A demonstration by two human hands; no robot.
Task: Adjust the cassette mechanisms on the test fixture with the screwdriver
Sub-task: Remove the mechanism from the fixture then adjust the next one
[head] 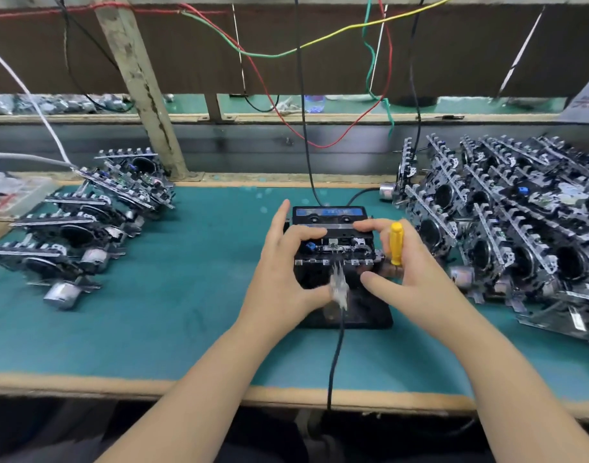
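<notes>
At the far left of the green tabletop we see a group of cassette mechanisms lying in loose rows, well apart from our work. Moving in, our left hand curls around the left side of the mechanism on the fixture, thumb toward the blurred metal clip at the front edge and forefinger over the top, gripping it. The black test fixture sits mid-table with a blue-labelled cassette at its back. Our right hand steadies the right side with forefinger and thumb while the other fingers keep the yellow-handled screwdriver tucked upright in the palm; its tip is hidden, not on any screw.

We judge the risks thus: the tucked screwdriver could slip or scrape the mechanism as we shift our grip to bring it round, and pressing unevenly could seat the mechanism crooked. The black cable running off the near edge could snag a wrist and drag the fixture.

At the right a dense heap of mechanisms crowds close to our right hand, leaving little elbow room. Coloured wires hang above the back of the bench.
</notes>
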